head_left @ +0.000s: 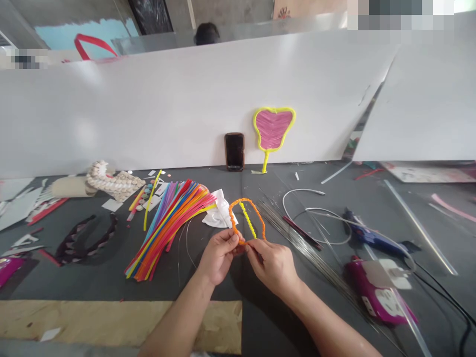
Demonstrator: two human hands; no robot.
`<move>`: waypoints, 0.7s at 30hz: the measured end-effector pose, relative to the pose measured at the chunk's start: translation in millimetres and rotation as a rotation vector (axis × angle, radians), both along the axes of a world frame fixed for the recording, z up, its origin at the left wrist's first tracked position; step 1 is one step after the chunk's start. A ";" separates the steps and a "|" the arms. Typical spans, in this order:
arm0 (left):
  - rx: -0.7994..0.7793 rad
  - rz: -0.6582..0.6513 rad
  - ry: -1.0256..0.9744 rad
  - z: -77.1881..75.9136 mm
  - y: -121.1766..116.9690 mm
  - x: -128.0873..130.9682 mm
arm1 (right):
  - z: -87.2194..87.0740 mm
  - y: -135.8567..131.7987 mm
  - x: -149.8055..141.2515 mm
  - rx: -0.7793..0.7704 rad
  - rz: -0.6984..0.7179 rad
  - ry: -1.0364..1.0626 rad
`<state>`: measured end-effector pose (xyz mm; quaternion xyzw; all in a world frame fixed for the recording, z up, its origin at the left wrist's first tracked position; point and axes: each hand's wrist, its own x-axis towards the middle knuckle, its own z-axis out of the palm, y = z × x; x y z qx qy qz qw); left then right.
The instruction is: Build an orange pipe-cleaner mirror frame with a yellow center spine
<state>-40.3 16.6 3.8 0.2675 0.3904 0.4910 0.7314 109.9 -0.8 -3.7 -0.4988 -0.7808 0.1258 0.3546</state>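
Note:
An orange twisted pipe cleaner loop (263, 218) rises above my hands, its lower ends between my fingers. My left hand (221, 253) pinches it at the lower left, and my right hand (273, 260) grips its lower right end close by. A yellow twisted strand (247, 219) shows inside the loop; whether it is joined to the orange one I cannot tell. Left of my hands lies a fanned bundle of coloured pipe cleaners (167, 228). A crumpled white wrapper (215, 215) sits just behind my left hand. The fingertips partly hide the loop's ends.
A pink fan shape with yellow edging (274, 130) and a phone (234, 152) stand against the white board (167, 109). Thin metal wires (297, 235), a blue glue gun (375, 237) and a magenta power strip (383, 297) lie right. A dark headband (85, 243) lies left.

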 end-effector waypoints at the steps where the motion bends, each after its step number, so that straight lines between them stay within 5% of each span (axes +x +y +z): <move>1: -0.010 0.000 -0.002 0.5 -0.1 -0.3 | -0.4 -0.3 0.3 -0.008 0.005 -0.001; 21: 0.014 -0.036 0.033 0.5 -1.1 0.0 | -1.4 0.9 -1.6 0.000 -0.043 -0.002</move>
